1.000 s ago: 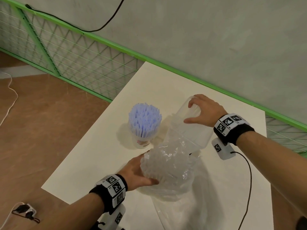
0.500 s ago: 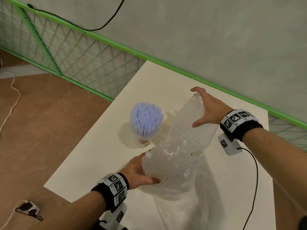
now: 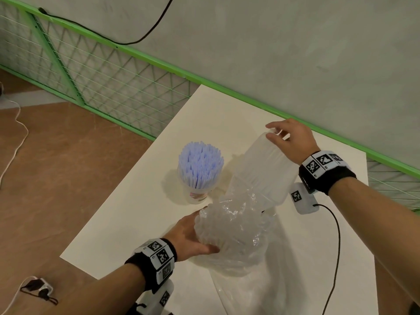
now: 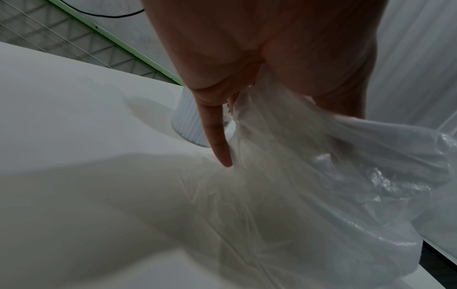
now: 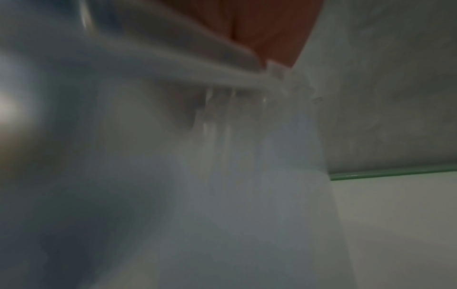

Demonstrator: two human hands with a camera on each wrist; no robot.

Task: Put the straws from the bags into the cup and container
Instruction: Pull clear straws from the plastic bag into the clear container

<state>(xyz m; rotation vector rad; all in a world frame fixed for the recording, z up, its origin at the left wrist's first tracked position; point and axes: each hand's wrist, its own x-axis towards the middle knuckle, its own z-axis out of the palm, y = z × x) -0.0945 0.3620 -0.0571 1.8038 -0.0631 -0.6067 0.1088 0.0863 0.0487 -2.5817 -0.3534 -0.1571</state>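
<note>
A white cup (image 3: 196,196) packed with blue straws (image 3: 200,162) stands on the table. To its right a clear plastic bag (image 3: 238,223) of clear straws (image 3: 266,169) slants up and away. My left hand (image 3: 188,235) grips the bag's crumpled lower end, thumb in front. My right hand (image 3: 288,139) pinches the bag's far top end. In the left wrist view the fingers (image 4: 217,140) press into the bag (image 4: 321,185), with the cup (image 4: 188,125) behind. In the blurred right wrist view, film and straws (image 5: 247,156) hang below my right hand (image 5: 267,29). I cannot tell whether a container sits under the crumpled plastic.
The white table (image 3: 136,223) ends close on the left and at the front. A flat sheet of clear plastic (image 3: 250,292) lies near the front edge. A green mesh fence (image 3: 113,71) and a grey wall stand behind. A black cable (image 3: 336,235) trails from my right wrist.
My right hand has moved a little up and away with the bag's top end, and the bag now stretches longer. My left hand has stayed on the crumpled end.
</note>
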